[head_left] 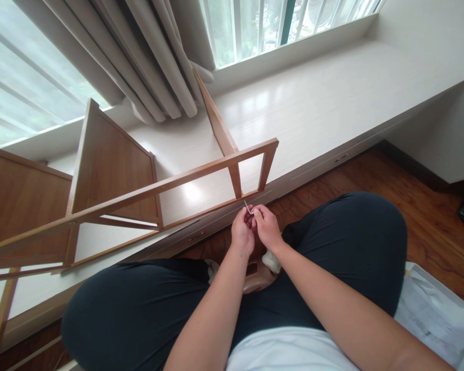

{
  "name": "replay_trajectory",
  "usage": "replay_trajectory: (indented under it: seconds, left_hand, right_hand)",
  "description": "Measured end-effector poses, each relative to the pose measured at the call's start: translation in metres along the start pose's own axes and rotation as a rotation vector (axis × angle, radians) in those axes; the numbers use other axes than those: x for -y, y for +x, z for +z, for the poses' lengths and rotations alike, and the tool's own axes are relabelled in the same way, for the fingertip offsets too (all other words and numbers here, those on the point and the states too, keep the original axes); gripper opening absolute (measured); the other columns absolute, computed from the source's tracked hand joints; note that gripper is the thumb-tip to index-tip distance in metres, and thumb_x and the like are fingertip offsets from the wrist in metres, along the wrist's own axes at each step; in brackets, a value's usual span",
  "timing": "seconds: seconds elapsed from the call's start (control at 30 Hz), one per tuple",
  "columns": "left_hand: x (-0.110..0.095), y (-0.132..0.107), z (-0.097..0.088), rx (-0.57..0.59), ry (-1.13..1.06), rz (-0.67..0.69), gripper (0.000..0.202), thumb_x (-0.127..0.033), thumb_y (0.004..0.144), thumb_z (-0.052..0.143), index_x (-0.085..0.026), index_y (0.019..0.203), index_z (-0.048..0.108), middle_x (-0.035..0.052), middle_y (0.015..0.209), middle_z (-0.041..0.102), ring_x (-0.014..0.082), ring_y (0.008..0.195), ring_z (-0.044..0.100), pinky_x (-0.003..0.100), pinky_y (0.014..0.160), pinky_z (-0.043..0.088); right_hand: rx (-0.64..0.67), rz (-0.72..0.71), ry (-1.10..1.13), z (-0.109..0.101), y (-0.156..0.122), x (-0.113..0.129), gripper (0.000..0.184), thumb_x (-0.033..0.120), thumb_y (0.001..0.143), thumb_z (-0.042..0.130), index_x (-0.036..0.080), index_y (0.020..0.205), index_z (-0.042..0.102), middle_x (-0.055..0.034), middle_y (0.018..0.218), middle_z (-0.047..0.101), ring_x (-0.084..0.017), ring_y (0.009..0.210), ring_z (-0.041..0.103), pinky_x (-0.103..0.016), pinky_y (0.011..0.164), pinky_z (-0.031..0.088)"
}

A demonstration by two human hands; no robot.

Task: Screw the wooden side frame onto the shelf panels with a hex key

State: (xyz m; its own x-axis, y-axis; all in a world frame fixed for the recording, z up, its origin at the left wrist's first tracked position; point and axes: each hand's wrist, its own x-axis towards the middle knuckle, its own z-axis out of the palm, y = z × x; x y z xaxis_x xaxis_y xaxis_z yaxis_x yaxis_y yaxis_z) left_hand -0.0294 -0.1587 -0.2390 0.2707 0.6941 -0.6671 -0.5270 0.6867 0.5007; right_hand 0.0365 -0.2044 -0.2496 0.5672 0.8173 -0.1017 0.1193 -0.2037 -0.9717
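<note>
One long white window ledge (313, 93) runs just past the left grip (243, 232) and the right grip (268, 226), on the far side. A big brown wooden frame (170, 182) sits on it, mostly to the left of both grips. Its right end is just past the fingers, and its bars stand in front of part of the ledge. Grey curtains (112, 46) hang well past the grips, to the left. Two legs in dark trousers (351, 247) are bent, with one knee on each side of the grips.

Both grips are close together. The right one is pinched closed on one end of a little bent metal key (247, 206). The left one has its fingers curled up right by the key, but I cannot tell if it holds on too. The key's other end pokes away from the grips, up close to the frame's low bar. I cannot tell if they touch.
</note>
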Motion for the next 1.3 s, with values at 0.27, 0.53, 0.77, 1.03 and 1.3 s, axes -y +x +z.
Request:
replay_trajectory:
  seconds: [0.27,0.53,0.77,1.03,1.3]
  left_hand:
    - [0.0042,0.0017,-0.0055,-0.001,0.005,0.062,0.014,-0.025,0.078,0.078,-0.013,0.083,0.075,0.0037,0.081,0.073,0.0079,0.064,0.060,0.020,0.057,0.040]
    - [0.0045,0.0023,-0.0060,0.010,0.002,0.089,0.014,-0.023,0.074,0.082,-0.013,0.081,0.075,0.0029,0.081,0.073,0.0084,0.066,0.061,0.020,0.057,0.040]
    - [0.0039,0.0012,-0.0058,0.022,0.016,0.096,0.015,-0.024,0.073,0.083,-0.013,0.080,0.075,0.0030,0.078,0.072,0.0085,0.064,0.059,0.021,0.057,0.039]
    - [0.0038,0.0017,-0.0054,0.023,0.037,0.109,0.018,-0.026,0.072,0.084,-0.013,0.080,0.075,0.0022,0.075,0.070,0.0082,0.061,0.056,0.022,0.055,0.035]
    - [0.0040,0.0028,-0.0065,0.045,0.069,0.128,0.025,-0.031,0.067,0.087,-0.013,0.079,0.075,0.0004,0.067,0.065,0.0075,0.056,0.051,0.022,0.051,0.029]
  right_hand:
    - [-0.012,0.010,-0.017,0.0004,0.0006,-0.0030,0.027,0.040,0.098,0.046,0.025,0.079,0.057,0.0039,0.060,0.056,-0.017,0.058,0.056,-0.028,0.061,0.041]
    - [-0.002,0.016,-0.046,0.0009,0.0015,-0.0064,0.027,0.039,0.098,0.046,0.025,0.077,0.056,0.0039,0.060,0.057,-0.018,0.059,0.058,-0.028,0.063,0.040]
    - [-0.001,0.024,-0.056,0.0012,0.0020,-0.0078,0.027,0.039,0.098,0.046,0.025,0.077,0.056,0.0035,0.061,0.058,-0.018,0.061,0.058,-0.028,0.063,0.040]
    - [0.011,0.026,-0.056,0.0013,0.0021,-0.0072,0.028,0.039,0.098,0.044,0.025,0.078,0.059,0.0032,0.061,0.058,-0.018,0.060,0.058,-0.029,0.062,0.040]
    - [0.054,0.009,-0.048,0.0021,0.0027,-0.0086,0.030,0.039,0.098,0.045,0.025,0.075,0.057,0.0027,0.059,0.058,-0.017,0.057,0.054,-0.028,0.059,0.038]
